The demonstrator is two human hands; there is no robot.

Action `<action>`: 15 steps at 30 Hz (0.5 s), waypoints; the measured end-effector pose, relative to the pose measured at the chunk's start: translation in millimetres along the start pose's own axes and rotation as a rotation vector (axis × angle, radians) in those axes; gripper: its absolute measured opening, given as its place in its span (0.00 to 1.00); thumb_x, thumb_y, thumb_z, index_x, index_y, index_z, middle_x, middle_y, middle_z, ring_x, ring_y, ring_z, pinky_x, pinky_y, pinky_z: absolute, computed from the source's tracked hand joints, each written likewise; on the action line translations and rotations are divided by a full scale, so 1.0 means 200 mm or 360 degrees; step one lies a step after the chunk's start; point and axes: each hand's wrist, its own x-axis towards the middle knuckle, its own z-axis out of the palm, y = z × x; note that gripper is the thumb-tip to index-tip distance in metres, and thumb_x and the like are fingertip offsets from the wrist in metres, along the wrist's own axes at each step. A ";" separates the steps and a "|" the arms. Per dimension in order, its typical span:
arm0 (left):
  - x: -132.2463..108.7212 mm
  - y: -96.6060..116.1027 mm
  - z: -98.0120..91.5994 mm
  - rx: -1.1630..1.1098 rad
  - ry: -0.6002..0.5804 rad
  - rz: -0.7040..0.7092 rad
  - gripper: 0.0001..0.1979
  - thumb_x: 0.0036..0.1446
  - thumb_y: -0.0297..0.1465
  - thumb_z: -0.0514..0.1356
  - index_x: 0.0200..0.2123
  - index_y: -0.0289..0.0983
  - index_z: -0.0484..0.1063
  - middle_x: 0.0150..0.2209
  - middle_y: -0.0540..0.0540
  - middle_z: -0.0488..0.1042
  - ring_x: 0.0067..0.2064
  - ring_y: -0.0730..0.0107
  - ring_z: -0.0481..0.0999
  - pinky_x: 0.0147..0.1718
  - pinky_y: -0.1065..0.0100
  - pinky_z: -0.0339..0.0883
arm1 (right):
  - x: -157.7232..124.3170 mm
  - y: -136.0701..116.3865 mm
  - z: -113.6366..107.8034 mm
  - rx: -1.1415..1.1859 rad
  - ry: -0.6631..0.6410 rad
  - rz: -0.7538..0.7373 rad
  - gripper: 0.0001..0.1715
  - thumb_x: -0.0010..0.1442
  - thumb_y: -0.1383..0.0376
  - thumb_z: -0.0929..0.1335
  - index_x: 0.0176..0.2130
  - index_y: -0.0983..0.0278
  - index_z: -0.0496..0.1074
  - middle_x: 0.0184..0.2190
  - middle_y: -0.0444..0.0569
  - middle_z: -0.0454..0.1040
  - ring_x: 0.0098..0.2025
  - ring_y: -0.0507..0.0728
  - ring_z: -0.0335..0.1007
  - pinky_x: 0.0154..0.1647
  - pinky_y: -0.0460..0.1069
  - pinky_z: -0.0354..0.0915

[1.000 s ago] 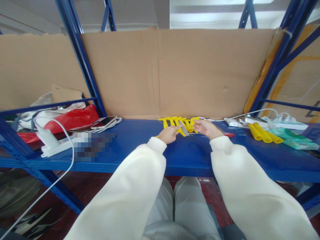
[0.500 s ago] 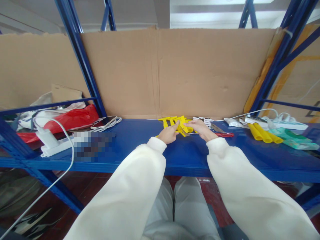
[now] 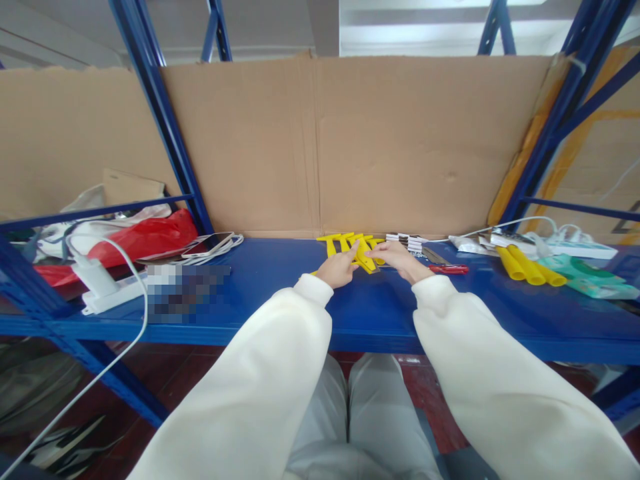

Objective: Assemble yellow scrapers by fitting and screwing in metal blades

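A yellow scraper (image 3: 366, 260) with a metallic strip at its near end is held low over the blue shelf, between my hands. My left hand (image 3: 337, 268) is closed on it from the left, thumb along its side. On the other side, my right hand (image 3: 397, 259) has its fingers pinched together at the scraper's edge; anything small in them is hidden. Several similar yellow scrapers (image 3: 331, 245) lie in a row just behind my hands. Right of them sit small white-and-black pieces (image 3: 411, 243) and a red tool (image 3: 449, 269).
Yellow tubes (image 3: 531, 267), a green packet (image 3: 595, 277) and a white power strip (image 3: 583, 251) lie on the right. At left are a phone (image 3: 207, 245), a red bag (image 3: 145, 237) and a cabled power strip (image 3: 117, 291). A cardboard panel (image 3: 400, 140) stands behind.
A yellow piece that stood up between my hands has been lowered or laid along the scraper. My right hand has shifted slightly; the left stays put.
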 end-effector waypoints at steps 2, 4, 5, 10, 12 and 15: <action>0.00 0.00 0.00 0.0001 0.0001 -0.0008 0.35 0.66 0.29 0.55 0.72 0.31 0.46 0.60 0.32 0.72 0.59 0.54 0.74 0.56 0.60 0.67 | 0.00 0.00 0.00 0.0002 0.0012 0.0013 0.17 0.35 0.56 0.78 0.18 0.65 0.74 0.19 0.42 0.70 0.27 0.52 0.62 0.29 0.48 0.58; 0.00 0.00 0.00 0.0003 -0.0007 -0.0014 0.35 0.66 0.29 0.56 0.72 0.31 0.46 0.59 0.32 0.73 0.59 0.53 0.75 0.56 0.60 0.67 | -0.01 -0.01 0.01 -0.0003 0.0019 0.0022 0.17 0.35 0.56 0.78 0.18 0.65 0.75 0.19 0.42 0.70 0.27 0.52 0.62 0.30 0.48 0.58; 0.00 0.00 0.00 0.0005 -0.0012 -0.0015 0.35 0.66 0.29 0.56 0.72 0.31 0.46 0.59 0.32 0.73 0.59 0.53 0.75 0.56 0.59 0.67 | -0.01 -0.01 0.01 -0.0011 0.0021 0.0026 0.17 0.35 0.56 0.78 0.19 0.65 0.75 0.19 0.42 0.70 0.27 0.52 0.61 0.29 0.48 0.57; 0.00 0.00 0.01 0.0014 0.0009 0.0002 0.34 0.66 0.28 0.55 0.72 0.32 0.47 0.58 0.33 0.74 0.58 0.54 0.76 0.56 0.59 0.67 | -0.02 -0.02 0.01 -0.0052 0.0030 0.0033 0.18 0.35 0.55 0.78 0.19 0.65 0.74 0.18 0.41 0.68 0.26 0.51 0.60 0.28 0.48 0.56; 0.01 -0.01 0.01 -0.0001 0.0022 0.0018 0.34 0.66 0.28 0.56 0.72 0.33 0.48 0.58 0.33 0.74 0.58 0.54 0.76 0.56 0.59 0.67 | -0.02 -0.02 0.01 -0.0045 0.0026 0.0032 0.18 0.35 0.55 0.78 0.18 0.65 0.74 0.18 0.41 0.68 0.26 0.51 0.60 0.28 0.47 0.56; 0.01 -0.01 0.02 -0.0013 0.0030 0.0037 0.35 0.65 0.28 0.56 0.72 0.32 0.47 0.57 0.33 0.75 0.58 0.55 0.76 0.55 0.59 0.68 | -0.02 -0.03 0.01 -0.0046 0.0029 0.0035 0.18 0.35 0.55 0.78 0.17 0.65 0.73 0.18 0.41 0.67 0.25 0.50 0.59 0.28 0.47 0.55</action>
